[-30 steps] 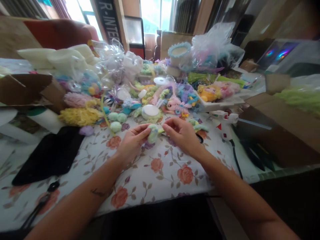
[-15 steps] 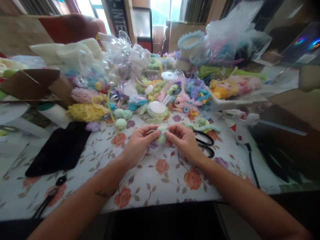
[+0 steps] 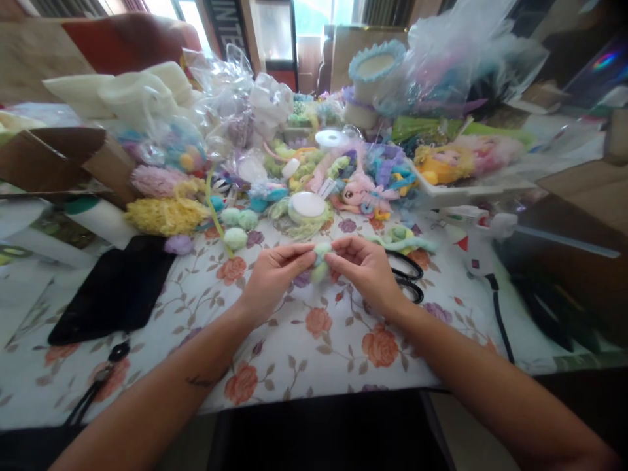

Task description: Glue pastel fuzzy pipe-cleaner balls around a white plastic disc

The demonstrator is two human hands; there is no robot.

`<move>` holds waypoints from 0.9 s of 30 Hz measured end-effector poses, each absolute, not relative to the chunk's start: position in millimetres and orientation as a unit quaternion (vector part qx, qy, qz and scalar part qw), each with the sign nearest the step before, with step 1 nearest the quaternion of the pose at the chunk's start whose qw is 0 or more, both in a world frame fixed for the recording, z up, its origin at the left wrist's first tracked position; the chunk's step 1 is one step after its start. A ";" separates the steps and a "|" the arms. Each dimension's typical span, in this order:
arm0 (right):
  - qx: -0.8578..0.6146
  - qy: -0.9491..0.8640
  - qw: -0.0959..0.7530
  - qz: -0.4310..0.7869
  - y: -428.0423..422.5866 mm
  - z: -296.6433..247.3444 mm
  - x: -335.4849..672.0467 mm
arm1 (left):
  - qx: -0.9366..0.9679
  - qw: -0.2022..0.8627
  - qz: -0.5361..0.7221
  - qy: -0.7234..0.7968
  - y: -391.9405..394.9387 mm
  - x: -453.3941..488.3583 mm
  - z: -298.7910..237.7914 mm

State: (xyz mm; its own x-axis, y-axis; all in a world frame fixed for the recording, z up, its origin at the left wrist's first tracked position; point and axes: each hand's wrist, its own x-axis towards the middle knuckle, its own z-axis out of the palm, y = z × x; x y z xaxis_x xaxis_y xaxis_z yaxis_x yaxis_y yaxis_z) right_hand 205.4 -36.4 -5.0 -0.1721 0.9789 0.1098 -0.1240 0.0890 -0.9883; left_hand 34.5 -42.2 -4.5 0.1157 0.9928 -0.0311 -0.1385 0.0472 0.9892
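Note:
Between my two hands is a small fuzzy pale-green and yellow piece (image 3: 321, 265), held just above the flowered tablecloth. My left hand (image 3: 279, 275) pinches its left side with thumb and forefinger. From the right, my right hand (image 3: 363, 271) pinches it the same way, its other fingers curled. The fingertips hide part of the piece, and its exact shape is blurred. Black-handled scissors (image 3: 420, 292) lie just right of my right hand, their blades hidden. Beyond that hand rests a pale-green fuzzy strip (image 3: 412, 243). Several mint-green pompoms (image 3: 235, 238) sit to the left.
A black tablet-like slab (image 3: 115, 291) lies at left. A white hot glue gun (image 3: 483, 222) with a cord stands at right. Across the back are a ribbon spool (image 3: 307, 205), a pink plush doll (image 3: 362, 191), yellow yarn (image 3: 167, 216), plastic bags and an open cardboard box (image 3: 53, 160).
Both hands keep their pinch on the fuzzy piece, with the fingers shifting slightly. The whole view has tilted a little, so the background sits slightly higher.

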 end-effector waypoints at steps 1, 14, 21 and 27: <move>-0.399 -0.536 0.506 0.545 -36.0 -5.5 205.6 | 0.479 0.575 0.494 0.442 -42.2 34.5 -4.8; -0.377 -0.509 0.507 0.584 -36.5 -5.7 204.2 | 0.490 0.553 0.476 0.477 -43.3 32.9 -4.4; -0.375 -0.506 0.507 0.588 -38.3 -4.7 202.6 | 0.480 0.554 0.482 0.480 -44.1 34.2 -2.1; -0.380 -0.507 0.507 0.584 -38.5 -6.5 201.3 | 0.488 0.551 0.490 0.468 -44.6 34.6 -1.3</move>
